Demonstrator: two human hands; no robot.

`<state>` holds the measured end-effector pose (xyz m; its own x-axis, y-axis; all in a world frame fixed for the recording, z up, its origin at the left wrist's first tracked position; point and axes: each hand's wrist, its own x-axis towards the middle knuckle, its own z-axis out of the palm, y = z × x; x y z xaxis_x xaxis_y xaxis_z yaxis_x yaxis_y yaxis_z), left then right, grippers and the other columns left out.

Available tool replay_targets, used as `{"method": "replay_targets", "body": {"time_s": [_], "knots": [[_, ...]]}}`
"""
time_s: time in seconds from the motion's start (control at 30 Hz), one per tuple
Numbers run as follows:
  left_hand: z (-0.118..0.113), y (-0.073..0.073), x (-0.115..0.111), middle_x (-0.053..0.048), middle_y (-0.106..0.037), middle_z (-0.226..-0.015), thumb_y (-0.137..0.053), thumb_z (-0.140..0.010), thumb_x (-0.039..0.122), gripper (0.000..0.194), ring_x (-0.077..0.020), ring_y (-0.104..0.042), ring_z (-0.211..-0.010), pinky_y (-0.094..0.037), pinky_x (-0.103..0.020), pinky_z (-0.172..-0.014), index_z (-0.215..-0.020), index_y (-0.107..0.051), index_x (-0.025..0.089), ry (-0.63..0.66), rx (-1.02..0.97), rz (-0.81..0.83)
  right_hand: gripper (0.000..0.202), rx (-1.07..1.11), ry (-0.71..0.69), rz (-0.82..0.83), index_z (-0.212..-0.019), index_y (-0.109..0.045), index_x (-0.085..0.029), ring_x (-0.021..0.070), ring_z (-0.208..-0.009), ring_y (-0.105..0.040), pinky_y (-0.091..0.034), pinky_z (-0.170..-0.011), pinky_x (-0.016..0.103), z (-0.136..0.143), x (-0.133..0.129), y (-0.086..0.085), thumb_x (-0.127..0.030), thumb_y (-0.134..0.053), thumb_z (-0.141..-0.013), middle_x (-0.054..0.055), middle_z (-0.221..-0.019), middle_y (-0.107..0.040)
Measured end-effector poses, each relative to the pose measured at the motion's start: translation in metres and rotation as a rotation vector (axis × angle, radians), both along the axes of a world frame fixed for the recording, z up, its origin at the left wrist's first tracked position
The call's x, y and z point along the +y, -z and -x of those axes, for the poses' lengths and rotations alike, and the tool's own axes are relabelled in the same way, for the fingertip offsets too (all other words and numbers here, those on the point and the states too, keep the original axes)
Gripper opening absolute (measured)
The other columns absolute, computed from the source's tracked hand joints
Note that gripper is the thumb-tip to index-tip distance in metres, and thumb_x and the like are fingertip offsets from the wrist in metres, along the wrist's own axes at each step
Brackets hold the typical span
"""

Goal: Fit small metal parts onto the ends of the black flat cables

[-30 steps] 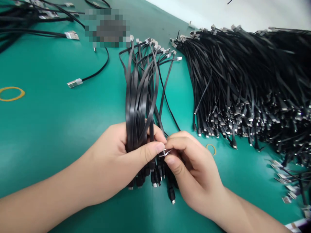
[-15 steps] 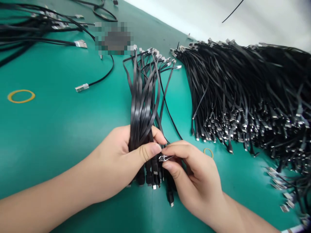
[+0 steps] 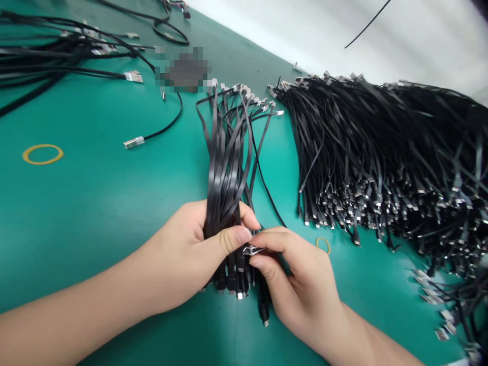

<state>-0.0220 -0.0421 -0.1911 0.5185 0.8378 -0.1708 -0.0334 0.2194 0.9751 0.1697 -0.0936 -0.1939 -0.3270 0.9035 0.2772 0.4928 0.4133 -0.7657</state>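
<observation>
Wrapped around a bundle of flat black USB cables [image 3: 224, 173] is my left hand [image 3: 190, 244], its thumb across the front. The bundle's light USB plugs fan out at the top, and its small black connectors [image 3: 231, 279] hang below my thumb. Thumb and forefinger of my right hand [image 3: 301, 279] pinch a small shiny metal end [image 3: 252, 250], which looks like a cable connector, against the right side of the bundle. My fingers hide the rest of it. Below them hangs one lower connector [image 3: 264, 315] with a silver tip.
A large heap of black cables [image 3: 362, 147] covers the right side of the green table [image 3: 114, 203]. More cables [image 3: 68, 56] lie at upper left, near a loose USB plug [image 3: 133, 142]. Two yellow rubber bands [image 3: 42, 154] lie apart, one left, one [image 3: 323, 245] beside my right hand.
The view has shifted slightly. My right hand and the metal end have moved a little left, closer in to the bundle. My left hand keeps its grip.
</observation>
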Motion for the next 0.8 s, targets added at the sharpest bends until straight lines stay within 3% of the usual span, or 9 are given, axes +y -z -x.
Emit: {"method": "replay_targets", "body": {"time_s": [0.57, 0.8], "knots": [[-0.0047, -0.0016, -0.0010, 0.003, -0.065, -0.069, -0.066, -0.087, 0.040, 0.020, -0.0129, -0.061, -0.061, -0.052, -0.021, -0.057, -0.088, -0.066, 0.020, -0.092, -0.014, -0.030, 0.014, -0.111, -0.014, -0.117, -0.109, -0.060, -0.021, 0.0146, -0.085, -0.067, -0.055, -0.075, 0.026, 0.0018, 0.0034, -0.0004, -0.014, -0.056, -0.097, 0.003, -0.096, -0.070], [-0.0027, -0.0050, -0.0007, 0.003, -0.065, -0.069, -0.066, -0.086, 0.040, 0.020, -0.0122, -0.060, -0.058, -0.050, -0.020, -0.054, -0.086, -0.067, 0.020, -0.048, 0.019, -0.061, 0.011, -0.062, 0.131, -0.039, -0.104, -0.061, -0.022, 0.0100, -0.069, -0.060, -0.049, -0.065, 0.023, 0.0010, 0.0026, -0.0035, -0.015, -0.055, -0.097, -0.002, -0.082, -0.064]]}}
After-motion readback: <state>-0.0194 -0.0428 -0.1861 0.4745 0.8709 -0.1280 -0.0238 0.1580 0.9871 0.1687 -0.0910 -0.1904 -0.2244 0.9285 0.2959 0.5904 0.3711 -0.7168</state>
